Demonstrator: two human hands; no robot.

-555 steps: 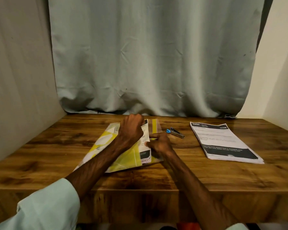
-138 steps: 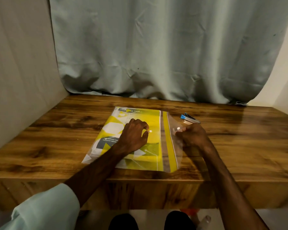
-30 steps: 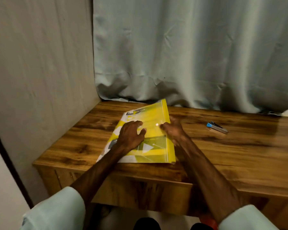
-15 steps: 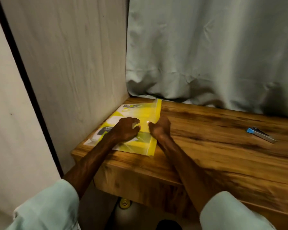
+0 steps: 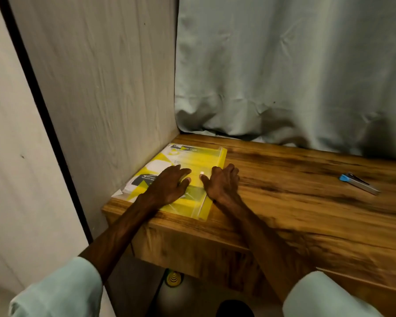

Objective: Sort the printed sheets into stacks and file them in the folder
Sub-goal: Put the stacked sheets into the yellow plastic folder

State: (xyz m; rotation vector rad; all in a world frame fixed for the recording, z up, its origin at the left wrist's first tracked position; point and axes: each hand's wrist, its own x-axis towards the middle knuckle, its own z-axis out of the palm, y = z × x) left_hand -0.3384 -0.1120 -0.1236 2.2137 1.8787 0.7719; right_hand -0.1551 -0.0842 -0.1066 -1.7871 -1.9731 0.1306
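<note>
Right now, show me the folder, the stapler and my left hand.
folder (image 5: 199, 156), head view, yellow cover beyond the fingers.
stapler (image 5: 361, 185), head view, middle of its metal body.
left hand (image 5: 169, 185), head view, back of hand.

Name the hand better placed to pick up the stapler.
Right, probably. The right hand sits at the folder's right edge, on the stapler's side. The left hand rests flat on the folder beside the wall, farther off.

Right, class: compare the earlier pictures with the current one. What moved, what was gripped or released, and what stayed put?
The yellow folder has slid left into the corner against the side wall, closed, with the printed sheets inside. The left hand and right hand, earlier pinching its snap, now rest open on it. The stapler stayed put.
</note>
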